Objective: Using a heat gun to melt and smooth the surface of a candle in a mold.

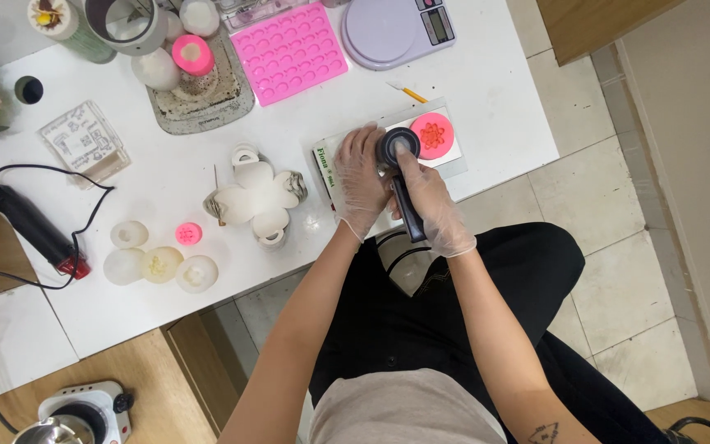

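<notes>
Far to my left on the white table (166, 177) lie a black heat gun (34, 230) and a cluster of pale round moulds (158, 265), then a white flower-shaped mould (255, 196). My left hand (361, 181), gloved, rests flat with fingers together, its fingertips (370, 136) touching the left edge of a small black pot (398, 145). My right hand (431, 205) is wrapped tight around the pot's handle (the thumb lies along it, pointing at the bowl). Just right of the pot, touching it, sits a round pink mould (432, 136) on a grey tray (454, 167).
</notes>
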